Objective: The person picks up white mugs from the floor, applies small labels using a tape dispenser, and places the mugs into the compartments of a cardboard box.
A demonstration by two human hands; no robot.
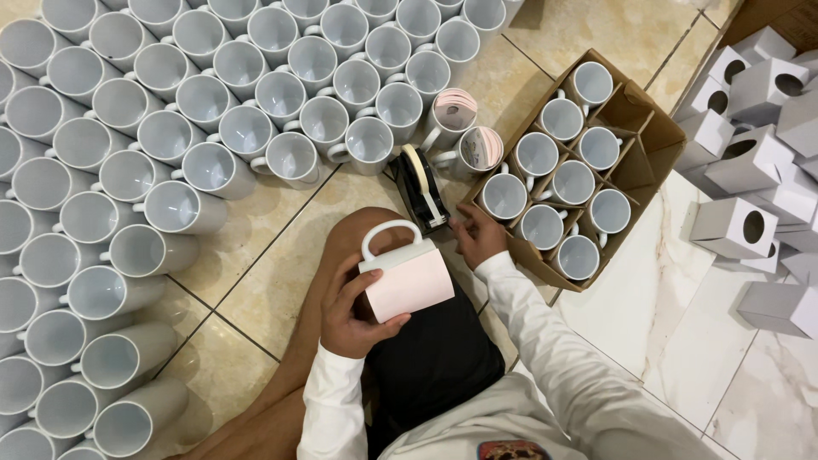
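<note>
Head view, single frame, looking down at a person seated on a tiled floor (281, 255).

Left hand (349, 311): closed around a white mug (407, 274) whose body is wrapped in a pale pink sheet. Fingers curl over the wrapped side, thumb on the near face. The mug lies on its side over the person's knee, handle pointing up and away from the palm.

Right hand (479, 234): just right of the held mug, apart from it. Fingertips pinch at the end of a tape dispenser (422, 187), which sits directly ahead of the held mug on the floor. Whether tape is caught between the fingers cannot be told; the fingers are drawn together, not spread.

Immediately right of the right hand: an open cardboard box (648, 145) with dividers, holding white mugs upright in most cells; a few cells on its far right side stand unfilled.

Ahead of the dispenser, beyond both hands: two mugs (464, 128) lying on their sides with rolled pink sheets tucked inside them.

Left of the left hand and ahead, well apart: a large packed field of plain white mugs (170, 128), mostly tilted, openings toward the camera.

Far right of the right hand, past the carton: a pile of small white boxes (750, 162) with round cut-out holes.
</note>
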